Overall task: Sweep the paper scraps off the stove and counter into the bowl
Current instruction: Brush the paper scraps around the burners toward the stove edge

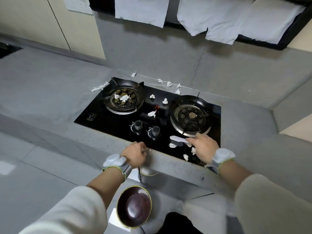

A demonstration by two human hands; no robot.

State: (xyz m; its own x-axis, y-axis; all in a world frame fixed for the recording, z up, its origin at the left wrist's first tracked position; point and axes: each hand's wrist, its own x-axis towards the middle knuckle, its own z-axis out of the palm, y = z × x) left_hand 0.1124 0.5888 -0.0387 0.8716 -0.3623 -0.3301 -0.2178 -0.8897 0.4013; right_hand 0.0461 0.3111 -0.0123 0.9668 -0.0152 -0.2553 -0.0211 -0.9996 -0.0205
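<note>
White paper scraps lie scattered: some on the left burner (124,97), some on the black stove glass (152,114), and others on the grey counter behind (169,84) and to the left (99,87). My right hand (204,147) holds a white brush (177,139) by its handle at the stove's front right. The brush's dark bristles touch a scrap (172,145), and two more scraps (185,157) lie by that hand. My left hand (135,155) rests with curled fingers on the counter's front edge. A dark brown bowl (134,206) sits below the counter edge, under my left forearm.
Two grey knobs (138,124) stand at the stove's front middle. The right burner (190,116) has a raised pot ring. Paper sheets (140,9) hang from the hood above. The counter turns a corner at the right (273,105).
</note>
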